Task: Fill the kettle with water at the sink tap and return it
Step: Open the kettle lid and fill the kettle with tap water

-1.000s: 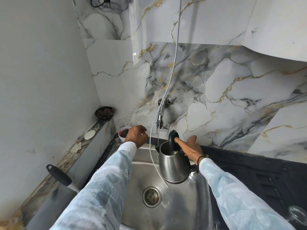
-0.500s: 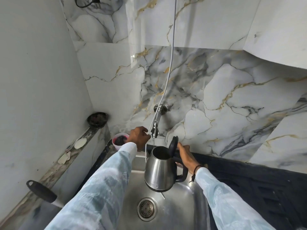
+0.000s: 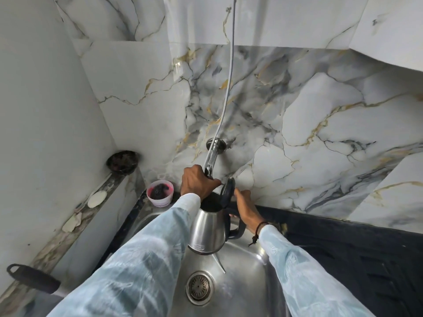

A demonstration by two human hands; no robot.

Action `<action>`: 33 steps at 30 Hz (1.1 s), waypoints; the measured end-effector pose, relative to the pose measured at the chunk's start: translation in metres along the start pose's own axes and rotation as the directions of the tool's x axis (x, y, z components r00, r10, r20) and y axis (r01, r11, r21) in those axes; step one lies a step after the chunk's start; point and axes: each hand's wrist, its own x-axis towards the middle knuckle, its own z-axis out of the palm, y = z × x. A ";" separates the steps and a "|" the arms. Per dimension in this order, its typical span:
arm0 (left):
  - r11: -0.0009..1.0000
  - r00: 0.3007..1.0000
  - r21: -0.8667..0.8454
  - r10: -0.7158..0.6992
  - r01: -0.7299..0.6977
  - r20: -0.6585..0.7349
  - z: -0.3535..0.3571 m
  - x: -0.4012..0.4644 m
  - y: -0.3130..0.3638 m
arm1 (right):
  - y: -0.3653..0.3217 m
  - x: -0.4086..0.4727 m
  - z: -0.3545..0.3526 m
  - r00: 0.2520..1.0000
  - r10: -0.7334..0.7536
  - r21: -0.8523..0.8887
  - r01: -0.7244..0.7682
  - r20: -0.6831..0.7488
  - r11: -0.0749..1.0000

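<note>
left hand (image 3: 198, 184) curled around the lower end of the tap (image 3: 211, 161), fingers wrapped about it, its pale sleeve reaching up from the lower left. right hand (image 3: 247, 208) gripped the black handle of the steel kettle (image 3: 208, 229), forearm stretched in from the lower right. the kettle hung tilted over the sink (image 3: 242, 266), lid (image 3: 227, 192) flipped up, its mouth just under the tap.

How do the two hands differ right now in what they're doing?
The left hand is closed over the tap end above the kettle; the right hand is lower, at the kettle's black handle, holding it up over the sink. Both reach from pale blue sleeves.
</note>
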 end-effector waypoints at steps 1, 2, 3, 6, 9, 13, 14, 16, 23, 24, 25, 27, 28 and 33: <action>1.000 1.000 0.005 0.002 -0.002 0.007 0.000 0.001 0.001 | -0.001 0.000 0.000 1.000 -0.006 0.014 0.006 0.003 1.000; 1.000 1.000 0.008 0.005 -0.005 0.016 0.000 0.002 0.001 | -0.001 0.000 0.001 1.000 -0.012 0.022 0.012 0.005 1.000; 1.000 0.999 0.005 0.013 -0.014 0.030 -0.001 0.004 0.001 | -0.002 0.001 0.001 1.000 -0.017 0.016 0.017 0.003 1.000; 0.998 0.993 -0.027 0.061 -0.059 0.096 -0.004 0.011 -0.005 | -0.006 0.003 0.001 0.999 -0.045 -0.019 0.045 -0.002 0.999; 0.993 0.979 -0.032 0.115 -0.111 0.169 -0.010 0.018 -0.014 | -0.007 0.006 0.001 0.999 -0.047 -0.005 0.047 0.004 0.999; 0.985 0.967 -0.033 0.170 -0.167 0.189 -0.011 0.025 -0.020 | -0.010 0.008 0.001 0.998 -0.064 0.025 0.063 0.014 0.998; 0.984 0.966 -0.033 0.177 -0.174 0.187 -0.011 0.026 -0.021 | -0.010 0.009 0.001 0.998 -0.062 0.029 0.062 0.014 0.998; 0.983 0.965 -0.035 0.182 -0.178 0.190 -0.010 0.026 -0.022 | -0.009 0.010 0.002 0.999 -0.049 0.026 0.049 0.012 0.998; 0.967 0.943 -0.023 0.253 -0.254 0.217 -0.010 0.025 -0.028 | -0.008 0.012 0.000 0.999 -0.035 0.021 0.034 0.033 0.999; 0.965 0.941 -0.017 0.257 -0.260 0.219 -0.011 0.025 -0.029 | -0.007 0.012 0.000 0.999 -0.035 0.019 0.034 0.037 0.999; 0.964 0.942 -0.012 0.261 -0.265 0.213 -0.015 0.024 -0.031 | -0.009 0.011 0.000 0.999 -0.039 0.016 0.038 0.038 0.999; 0.956 0.941 0.019 0.283 -0.291 0.186 -0.023 0.023 -0.036 | -0.011 0.009 0.000 0.998 -0.046 0.016 0.046 0.036 0.999; 0.943 0.937 0.070 0.313 -0.326 0.154 -0.029 0.022 -0.040 | -0.012 0.009 0.000 0.998 -0.050 0.010 0.050 0.033 0.999; 0.814 0.875 0.415 0.478 -0.407 -0.081 -0.060 0.022 -0.069 | -0.014 0.004 0.000 0.998 -0.050 -0.010 0.050 0.029 0.999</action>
